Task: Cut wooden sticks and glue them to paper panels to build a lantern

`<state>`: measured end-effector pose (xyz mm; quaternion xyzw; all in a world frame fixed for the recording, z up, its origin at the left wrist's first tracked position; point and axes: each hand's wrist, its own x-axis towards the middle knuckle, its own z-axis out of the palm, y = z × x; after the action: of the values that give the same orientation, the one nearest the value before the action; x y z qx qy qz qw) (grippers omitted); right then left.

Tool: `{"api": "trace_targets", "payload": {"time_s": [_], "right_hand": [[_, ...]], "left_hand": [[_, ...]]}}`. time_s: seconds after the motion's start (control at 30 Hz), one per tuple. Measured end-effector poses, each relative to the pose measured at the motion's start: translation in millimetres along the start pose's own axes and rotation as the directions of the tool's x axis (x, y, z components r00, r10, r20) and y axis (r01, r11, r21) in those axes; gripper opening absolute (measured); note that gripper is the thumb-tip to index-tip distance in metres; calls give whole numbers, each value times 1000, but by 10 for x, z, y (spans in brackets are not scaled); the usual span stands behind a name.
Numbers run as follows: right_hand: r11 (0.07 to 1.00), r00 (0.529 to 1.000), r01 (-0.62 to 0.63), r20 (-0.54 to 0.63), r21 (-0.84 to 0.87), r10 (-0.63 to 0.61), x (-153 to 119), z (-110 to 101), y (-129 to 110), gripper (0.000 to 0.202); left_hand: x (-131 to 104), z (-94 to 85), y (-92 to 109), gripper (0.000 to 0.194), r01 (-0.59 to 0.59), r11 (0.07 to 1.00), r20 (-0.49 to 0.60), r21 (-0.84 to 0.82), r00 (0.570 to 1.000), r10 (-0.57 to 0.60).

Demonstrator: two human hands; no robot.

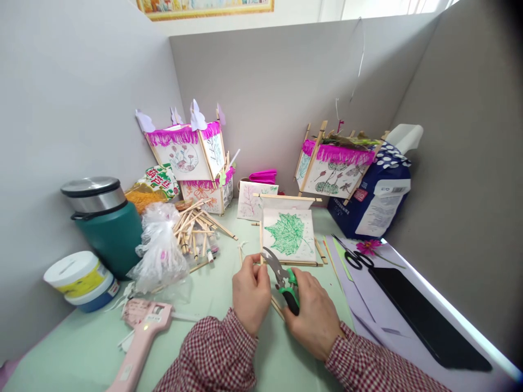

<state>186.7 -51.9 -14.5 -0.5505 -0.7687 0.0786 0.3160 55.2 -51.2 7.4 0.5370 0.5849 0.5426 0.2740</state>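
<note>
head view shows my right hand (314, 313) clamped round green-handled shears (283, 279), my left hand (250, 291) pinched seemingly on a thin stick (278, 308), before the leaf panel (288, 234) on the worktop (281, 362), its stick edging partly in place, the rest seemingly undone.

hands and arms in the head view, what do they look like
The long sleeves have a small dark-red and whitish check and reach down to the wrists. The left hand and right hand are bare; no gloves, rings or watch show.
</note>
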Motion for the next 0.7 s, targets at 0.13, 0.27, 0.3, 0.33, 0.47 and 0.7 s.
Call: {"api": "trace_targets", "payload": {"time_s": [0.13,0.27,0.3,0.33,0.47,0.7], "right_hand": [[998,1000,-5,-25,64,7,63,-14,59,53],[995,997,73,-39,65,-70,89,-28,97,54],[995,996,87,-30,54,-86,87,-30,98,55],[994,995,98,-17,42,-97,81,-30,96,55],[993,992,118,37,11,-118,46,-27,73,54],[997,996,75,48,-34,-73,14,-11,52,56]], "left_hand": [[-49,37,11,21,-54,995,20,82,998,52],[6,25,7,24,102,977,89,-186,992,-87],[27,12,5,25,132,964,94,-232,989,-112],[46,-2,3,26,153,953,93,-263,987,-132],[85,-56,-4,33,175,933,70,-314,984,-161],[66,-43,-11,36,152,952,63,-265,988,-140]]}}
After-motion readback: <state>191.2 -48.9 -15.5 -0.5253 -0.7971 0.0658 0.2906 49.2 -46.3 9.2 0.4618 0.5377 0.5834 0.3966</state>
